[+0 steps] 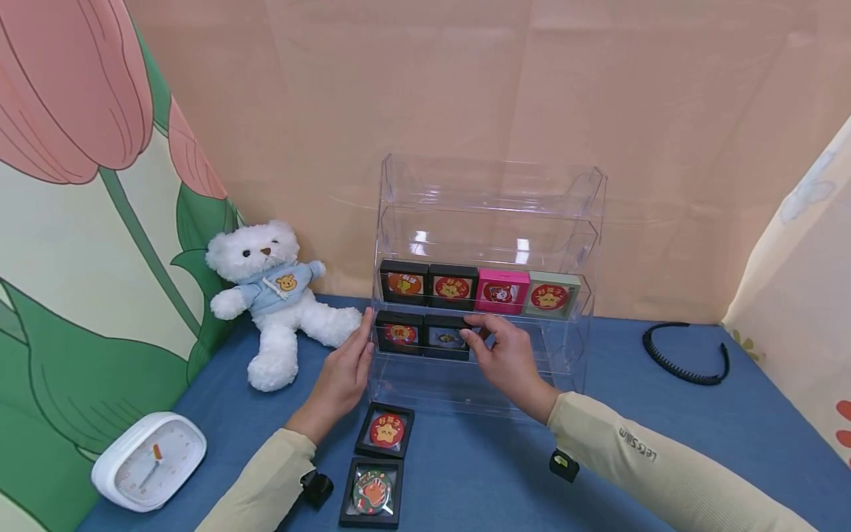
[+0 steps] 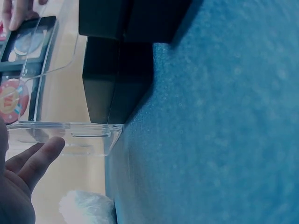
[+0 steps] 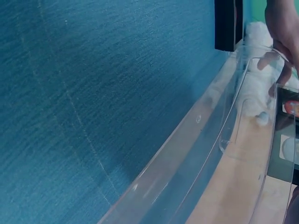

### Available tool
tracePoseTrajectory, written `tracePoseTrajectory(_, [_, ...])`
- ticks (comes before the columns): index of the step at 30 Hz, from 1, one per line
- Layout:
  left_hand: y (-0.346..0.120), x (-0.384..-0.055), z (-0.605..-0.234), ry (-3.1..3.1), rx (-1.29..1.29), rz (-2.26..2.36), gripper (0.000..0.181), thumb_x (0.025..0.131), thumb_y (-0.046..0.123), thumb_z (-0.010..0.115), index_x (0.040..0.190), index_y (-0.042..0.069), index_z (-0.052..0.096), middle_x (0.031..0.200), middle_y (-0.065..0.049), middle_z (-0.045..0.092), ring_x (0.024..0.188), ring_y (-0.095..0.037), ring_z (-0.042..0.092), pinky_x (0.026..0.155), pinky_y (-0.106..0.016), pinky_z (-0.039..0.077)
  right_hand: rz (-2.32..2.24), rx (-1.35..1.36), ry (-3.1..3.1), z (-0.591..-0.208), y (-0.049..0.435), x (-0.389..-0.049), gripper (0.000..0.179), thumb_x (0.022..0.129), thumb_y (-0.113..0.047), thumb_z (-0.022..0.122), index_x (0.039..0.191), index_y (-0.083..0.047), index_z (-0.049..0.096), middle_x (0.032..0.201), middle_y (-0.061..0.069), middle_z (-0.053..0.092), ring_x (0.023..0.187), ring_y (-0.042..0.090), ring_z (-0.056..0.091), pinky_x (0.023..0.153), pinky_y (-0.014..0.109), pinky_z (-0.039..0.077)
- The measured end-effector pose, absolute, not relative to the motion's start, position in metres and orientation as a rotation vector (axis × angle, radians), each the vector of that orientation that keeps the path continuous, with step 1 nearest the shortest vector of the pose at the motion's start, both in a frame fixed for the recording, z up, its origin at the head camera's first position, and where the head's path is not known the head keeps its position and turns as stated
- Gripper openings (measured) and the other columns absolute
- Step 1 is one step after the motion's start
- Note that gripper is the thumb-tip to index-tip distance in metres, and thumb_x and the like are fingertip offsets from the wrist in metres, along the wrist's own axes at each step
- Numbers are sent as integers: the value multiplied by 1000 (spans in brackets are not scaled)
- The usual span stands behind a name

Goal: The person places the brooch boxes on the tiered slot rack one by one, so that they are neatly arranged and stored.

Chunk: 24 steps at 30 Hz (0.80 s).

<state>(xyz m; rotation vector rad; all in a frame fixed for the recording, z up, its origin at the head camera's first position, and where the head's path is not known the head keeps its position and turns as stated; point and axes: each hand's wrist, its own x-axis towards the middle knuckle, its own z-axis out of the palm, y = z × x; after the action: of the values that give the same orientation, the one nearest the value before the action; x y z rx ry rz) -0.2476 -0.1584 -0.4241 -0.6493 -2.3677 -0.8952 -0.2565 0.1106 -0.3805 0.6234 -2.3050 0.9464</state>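
A clear tiered acrylic rack [image 1: 492, 199] stands on the blue cloth. My right hand [image 1: 508, 362] pinches the right edge of a black square case [image 1: 447, 338] with a pale round badge behind its window. That case sits on the lower tier, beside another black case [image 1: 400, 334] with a red round badge. Against the rack's left side rests my left hand [image 1: 342, 380], its fingers extended; the left wrist view shows those fingertips [image 2: 52, 148] at the clear side panel. One tier up is a row of two black cases [image 1: 453, 287], a pink case [image 1: 502, 291] and a pale green case [image 1: 551, 295].
Two more black cases lie in front of the rack, one with a red badge [image 1: 385, 429] and one with a green-rimmed badge [image 1: 372, 492]. A white teddy bear [image 1: 275, 295] sits left, behind a white clock [image 1: 149, 462]. A black coiled band [image 1: 685, 375] lies right.
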Motion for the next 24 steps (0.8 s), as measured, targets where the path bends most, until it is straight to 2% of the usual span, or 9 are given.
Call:
tracePoseTrajectory(14, [-158, -247, -425, -2362, -649, -906, 58, 101, 7, 45, 152, 11, 18, 150, -9, 31, 133, -24, 34, 103, -42, 34, 891, 619, -2321, -382, 112, -257, 23, 86, -18, 72, 107, -11, 69, 95, 1, 64, 76, 11, 57, 55, 27, 47])
tracePoseTrajectory(24, [-158, -246, -423, -2389, -621, -909, 59, 101, 8, 45, 153, 14, 17, 151, -8, 30, 133, -25, 35, 102, -42, 35, 922, 641, -2305, -383, 114, -257, 26, 84, -17, 74, 109, -12, 68, 94, 0, 63, 75, 11, 55, 54, 26, 48])
